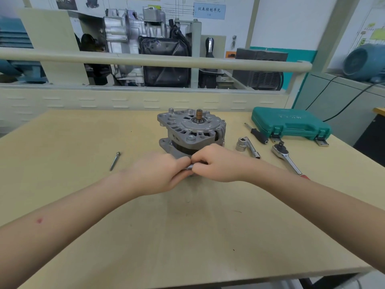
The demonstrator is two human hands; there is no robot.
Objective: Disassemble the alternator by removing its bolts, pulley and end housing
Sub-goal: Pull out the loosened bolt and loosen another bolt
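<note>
The alternator [190, 130] stands on the desk [83, 205] near its far middle, shaft end up, with a copper-coloured stub rising from the centre of its grey end housing [187, 125]. Both hands meet just in front of its lower edge: the left hand [158, 174] and the right hand [216, 163] have their fingers curled together on a small metal piece [189, 168] pinched between them, too hidden to identify. A loose bolt [115, 161] lies on the desk well to the left of the hands. To the right of the alternator lie a socket [241, 144] touching an extension bar [252, 147], a ratchet [286, 157], a black-handled tool [257, 133], and beyond them a closed green tool case [289, 124].
</note>
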